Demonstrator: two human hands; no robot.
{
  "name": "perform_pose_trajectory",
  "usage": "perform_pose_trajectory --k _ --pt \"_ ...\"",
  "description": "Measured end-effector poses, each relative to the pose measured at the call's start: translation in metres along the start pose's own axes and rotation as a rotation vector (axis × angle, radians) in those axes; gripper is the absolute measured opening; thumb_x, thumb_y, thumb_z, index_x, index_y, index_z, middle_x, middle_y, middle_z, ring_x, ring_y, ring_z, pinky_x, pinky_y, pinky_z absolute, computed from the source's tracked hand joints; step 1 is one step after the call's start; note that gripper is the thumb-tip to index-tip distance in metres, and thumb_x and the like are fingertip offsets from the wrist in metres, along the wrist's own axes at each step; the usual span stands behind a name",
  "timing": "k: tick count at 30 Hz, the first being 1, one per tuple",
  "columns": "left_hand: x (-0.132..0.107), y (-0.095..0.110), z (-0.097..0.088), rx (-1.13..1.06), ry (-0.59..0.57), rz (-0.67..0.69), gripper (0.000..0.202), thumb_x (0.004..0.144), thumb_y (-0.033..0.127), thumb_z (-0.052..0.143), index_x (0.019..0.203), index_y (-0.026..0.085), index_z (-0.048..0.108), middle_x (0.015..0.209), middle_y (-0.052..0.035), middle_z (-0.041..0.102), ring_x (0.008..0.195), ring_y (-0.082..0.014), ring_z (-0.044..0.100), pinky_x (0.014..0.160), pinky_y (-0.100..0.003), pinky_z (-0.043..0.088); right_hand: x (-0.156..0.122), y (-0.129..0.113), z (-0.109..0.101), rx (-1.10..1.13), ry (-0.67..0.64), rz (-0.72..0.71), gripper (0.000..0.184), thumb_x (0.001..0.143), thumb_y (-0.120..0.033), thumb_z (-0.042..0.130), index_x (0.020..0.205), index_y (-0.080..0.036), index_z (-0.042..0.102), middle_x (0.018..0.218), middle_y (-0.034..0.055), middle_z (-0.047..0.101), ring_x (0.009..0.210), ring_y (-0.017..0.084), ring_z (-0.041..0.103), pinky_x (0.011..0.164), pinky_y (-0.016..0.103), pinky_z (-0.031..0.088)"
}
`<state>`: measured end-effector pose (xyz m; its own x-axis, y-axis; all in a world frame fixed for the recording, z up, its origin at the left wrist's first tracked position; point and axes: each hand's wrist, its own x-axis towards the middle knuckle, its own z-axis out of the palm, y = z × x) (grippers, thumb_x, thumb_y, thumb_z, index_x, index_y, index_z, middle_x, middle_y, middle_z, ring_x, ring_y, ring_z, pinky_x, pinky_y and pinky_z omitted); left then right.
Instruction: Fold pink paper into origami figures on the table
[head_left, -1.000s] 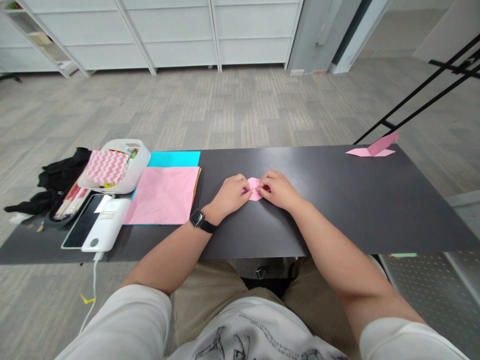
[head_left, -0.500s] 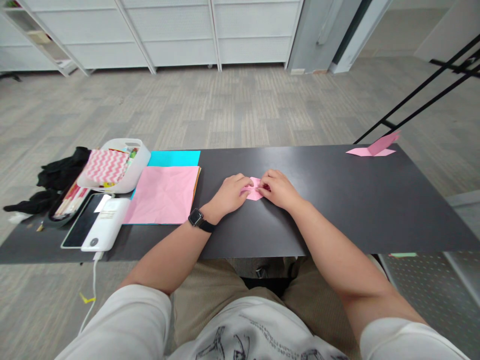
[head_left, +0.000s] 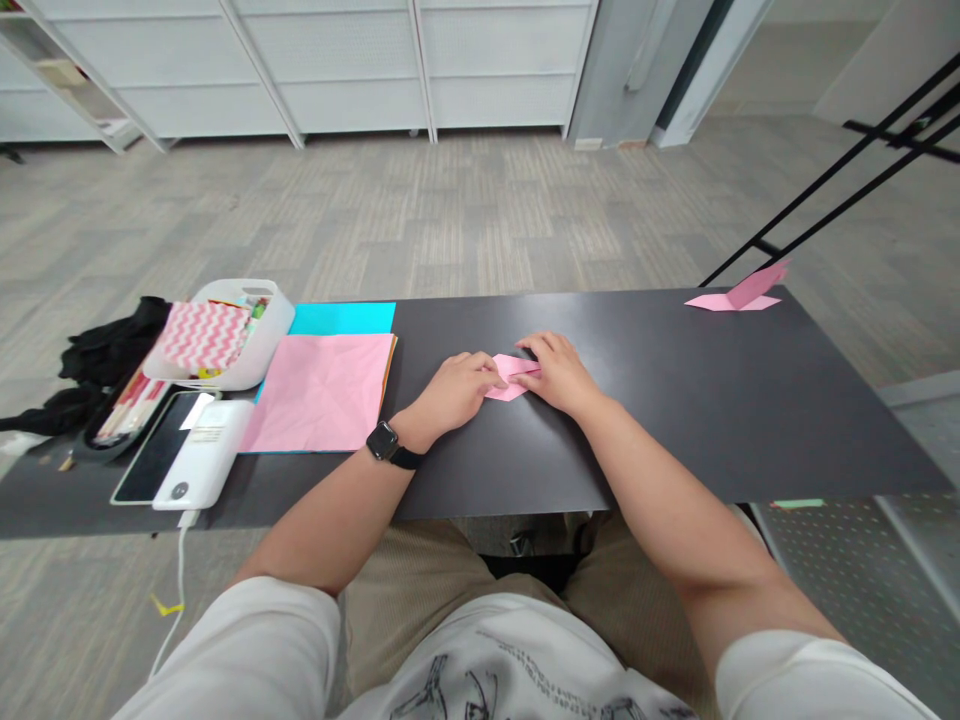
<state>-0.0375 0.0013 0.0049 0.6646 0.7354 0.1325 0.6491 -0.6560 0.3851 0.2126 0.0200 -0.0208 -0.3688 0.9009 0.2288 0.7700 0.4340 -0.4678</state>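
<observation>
A small folded piece of pink paper (head_left: 508, 391) lies on the dark table in front of me. My left hand (head_left: 459, 388) presses on its left side, fingers curled over that edge and hiding part of it. My right hand (head_left: 561, 375) pinches a narrow flap at the paper's right side between thumb and fingers. Creases and layered folds show in the middle of the paper between both hands. A black watch sits on my left wrist.
A stack of coloured paper (head_left: 322, 395), pink on top, lies left of my hands. Beyond it are a white basket (head_left: 274, 345), a power bank (head_left: 202, 460) with a cable, a phone (head_left: 154, 455) and black cloth (head_left: 112, 345). A folded pink paper figure (head_left: 739, 298) stands far right.
My right hand's fingers have spread a little and shifted on the paper's right side, so more of its folded flap shows. My left hand stays on the left side. The view has shifted slightly.
</observation>
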Motion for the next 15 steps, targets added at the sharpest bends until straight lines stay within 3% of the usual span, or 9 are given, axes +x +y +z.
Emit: perform_pose_trajectory --k 6,11,15 --pt "-0.001 0.0 0.0 0.031 -0.004 0.013 0.042 0.099 0.011 0.052 0.114 0.032 0.084 0.128 -0.0063 0.07 0.109 -0.025 0.063 0.102 -0.044 0.049 -0.001 0.003 -0.002 0.038 -0.043 -0.015 0.061 0.09 -0.046 0.082 0.144 -0.027 0.061 0.141 0.0132 0.064 0.139 0.035 0.055 0.122 0.055 0.04" --pt "-0.002 0.007 -0.005 0.007 0.0 0.03 0.031 0.097 0.019 0.061 0.112 0.03 0.086 0.127 -0.0068 0.07 0.109 -0.0257 0.064 0.103 -0.044 0.051 0.0 0.004 0.004 -0.019 -0.098 0.066 0.073 0.088 -0.047 0.084 0.152 -0.027 0.057 0.162 0.0146 0.051 0.161 0.042 0.033 0.132 0.07 0.02" --pt "-0.003 0.011 -0.009 -0.006 0.008 0.028 0.026 0.099 0.025 0.063 0.108 0.028 0.086 0.127 -0.0076 0.071 0.108 -0.0253 0.065 0.103 -0.044 0.051 -0.001 0.01 0.005 -0.044 -0.127 0.114 0.077 0.087 -0.049 0.085 0.156 -0.028 0.055 0.171 0.0154 0.042 0.166 0.044 0.025 0.133 0.071 0.017"
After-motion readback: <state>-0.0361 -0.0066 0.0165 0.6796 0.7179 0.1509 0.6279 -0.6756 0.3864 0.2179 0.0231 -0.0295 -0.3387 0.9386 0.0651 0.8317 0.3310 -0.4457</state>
